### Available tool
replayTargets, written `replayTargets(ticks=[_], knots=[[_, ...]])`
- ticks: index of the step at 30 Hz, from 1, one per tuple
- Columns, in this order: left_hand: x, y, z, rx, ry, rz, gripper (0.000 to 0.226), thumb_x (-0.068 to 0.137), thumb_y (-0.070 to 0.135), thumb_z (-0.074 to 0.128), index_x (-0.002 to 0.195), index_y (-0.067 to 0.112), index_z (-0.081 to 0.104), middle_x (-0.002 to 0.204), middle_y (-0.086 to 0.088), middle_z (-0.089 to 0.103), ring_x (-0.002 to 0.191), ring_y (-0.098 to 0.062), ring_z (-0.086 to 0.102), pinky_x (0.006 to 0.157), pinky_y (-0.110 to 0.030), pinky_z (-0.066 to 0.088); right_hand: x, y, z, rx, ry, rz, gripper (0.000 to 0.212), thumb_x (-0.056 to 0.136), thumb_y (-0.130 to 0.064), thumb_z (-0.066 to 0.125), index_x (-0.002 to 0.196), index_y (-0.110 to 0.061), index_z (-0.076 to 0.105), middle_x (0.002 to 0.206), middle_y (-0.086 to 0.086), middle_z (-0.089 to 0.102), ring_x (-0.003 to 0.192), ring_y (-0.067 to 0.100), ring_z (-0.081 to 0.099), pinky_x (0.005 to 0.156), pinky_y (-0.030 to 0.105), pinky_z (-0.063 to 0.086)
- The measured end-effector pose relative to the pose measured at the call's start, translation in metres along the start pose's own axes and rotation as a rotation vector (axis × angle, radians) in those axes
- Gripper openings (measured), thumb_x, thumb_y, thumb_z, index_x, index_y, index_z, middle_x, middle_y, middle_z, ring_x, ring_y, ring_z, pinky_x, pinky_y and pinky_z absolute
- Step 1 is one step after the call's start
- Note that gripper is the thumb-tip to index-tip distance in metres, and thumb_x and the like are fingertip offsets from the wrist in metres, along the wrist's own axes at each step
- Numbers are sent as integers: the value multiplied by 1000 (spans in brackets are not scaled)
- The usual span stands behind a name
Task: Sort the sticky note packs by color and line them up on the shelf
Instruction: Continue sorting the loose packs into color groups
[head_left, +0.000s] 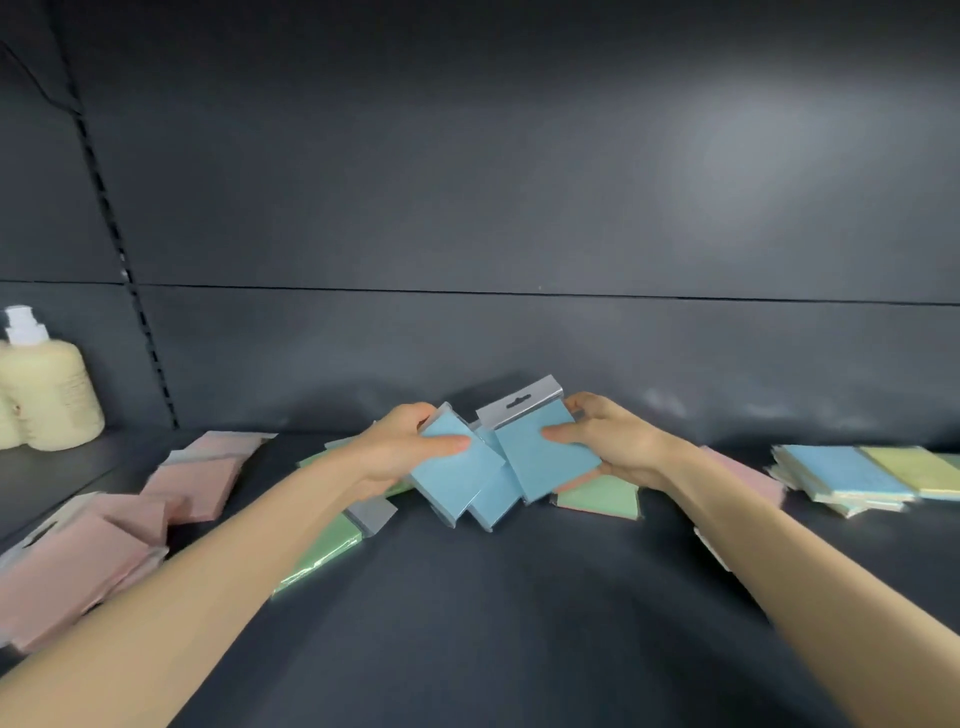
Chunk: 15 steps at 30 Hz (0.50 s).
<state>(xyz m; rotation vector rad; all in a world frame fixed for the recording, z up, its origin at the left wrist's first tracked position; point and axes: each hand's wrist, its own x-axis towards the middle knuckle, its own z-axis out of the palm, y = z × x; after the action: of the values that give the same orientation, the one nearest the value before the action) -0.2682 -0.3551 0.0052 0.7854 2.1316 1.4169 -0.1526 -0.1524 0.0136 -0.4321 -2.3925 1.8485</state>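
Left fingers: the left hand (402, 449) is closed on a blue sticky note pack (451, 475), thumb flat across its face, the other fingers curled over its top edge.
Right fingers: the right hand (605, 441) is closed on a second blue pack (545, 457), thumb pressed on the face, fingers wrapped behind the right edge near the grey hang tab (519, 402).
Held packs: both are tilted, lifted clear of the shelf at their upper ends, and fanned together with a third blue pack (493, 499) wedged between and partly behind them; which hand carries the third one I cannot tell.
Under the hands: a green pack (597, 501) lies flat just below the right hand, with a pink edge showing beside it; another green pack (322, 553) lies under the left forearm.
Left side: several pink packs (197, 480) lie loosely overlapping, running toward the near left corner.
Right side: a low stack (841, 478) topped with blue and yellow packs sits well apart from the hands; a pink pack (748, 473) shows behind the right forearm.
Shelf: dark shelf board (467, 623) with a dark back panel (467, 182) behind.
Far left: cream pump bottles (47, 389) stand against the back panel.
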Motion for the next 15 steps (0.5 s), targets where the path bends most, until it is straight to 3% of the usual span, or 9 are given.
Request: replayTargets(ticks=[2, 6, 9, 13, 15], knots=[[3, -3, -7, 120, -18, 29, 20, 88, 23, 66, 96, 9, 55, 86, 1, 61, 78, -12, 60, 68, -23, 45, 0, -1, 8, -38, 11, 5, 15, 92, -11, 59, 105, -11, 51, 102, 9, 65, 84, 22, 68, 63, 39, 60], [9, -6, -15, 327, -40, 131, 25, 87, 32, 66, 87, 13, 50, 76, 6, 51, 70, -11, 49, 62, -24, 35, -2, -3, 21, -111, 116, 19, 21, 90, -10, 59, 107, -8, 47, 108, 16, 64, 83, 29, 68, 67, 45, 59], [12, -9, -21, 454, -31, 228, 29, 86, 35, 65, 83, 11, 49, 71, 6, 47, 63, -12, 43, 59, -27, 32, -7, -3, 28, -134, 189, 8, 15, 89, -7, 59, 99, -12, 49, 100, 9, 65, 80, 21, 65, 69, 37, 55], [11, -11, -23, 418, -35, 348, 40, 85, 33, 67, 80, -1, 48, 69, -2, 39, 62, -16, 35, 60, -30, 27, -17, -6, 33, -131, 271, -20, 18, 89, -5, 59, 104, -9, 49, 90, 0, 63, 75, 14, 63, 63, 27, 51], [6, -9, -21, 353, -117, 352, 33, 82, 32, 71, 84, 4, 54, 69, -3, 48, 63, -13, 41, 63, -29, 31, -22, -7, 35, -109, 328, -42, 20, 89, -5, 60, 106, -8, 50, 91, 1, 64, 74, 14, 64, 61, 26, 52]])
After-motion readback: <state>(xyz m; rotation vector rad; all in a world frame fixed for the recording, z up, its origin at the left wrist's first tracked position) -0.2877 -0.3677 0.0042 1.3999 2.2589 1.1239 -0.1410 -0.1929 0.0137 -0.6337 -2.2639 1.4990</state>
